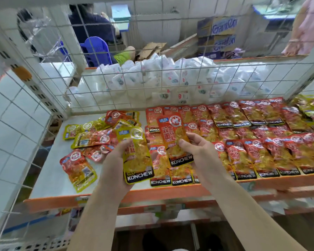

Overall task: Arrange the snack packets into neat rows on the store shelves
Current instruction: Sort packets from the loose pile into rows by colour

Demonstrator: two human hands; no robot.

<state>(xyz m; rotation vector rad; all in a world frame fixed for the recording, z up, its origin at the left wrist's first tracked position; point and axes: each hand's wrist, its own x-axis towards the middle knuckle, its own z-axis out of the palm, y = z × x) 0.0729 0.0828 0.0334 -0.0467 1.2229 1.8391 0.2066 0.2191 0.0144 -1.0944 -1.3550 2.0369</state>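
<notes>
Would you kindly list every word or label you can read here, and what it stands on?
"KONCHEW": yellow packet in the left hand.
"KONCHEW": red packet in the right hand.
"KONCHEW": red packets in the rows.
Too blurred to read: blue lettering on the cardboard boxes, Chinese print on packets.

The yellow packet (pixel 137 156) hides most fingers of the left hand (pixel 114 160), and the red packet (pixel 176 140) covers those of the right hand (pixel 198 149) apart from the thumb. The rows of red packets (pixel 279 151) run off the right edge, their end unseen. The white packets (pixel 170 78) behind the wire mesh (pixel 152 95) are too blurred to read, as are the labels on the lower shelf (pixel 143 208).
</notes>
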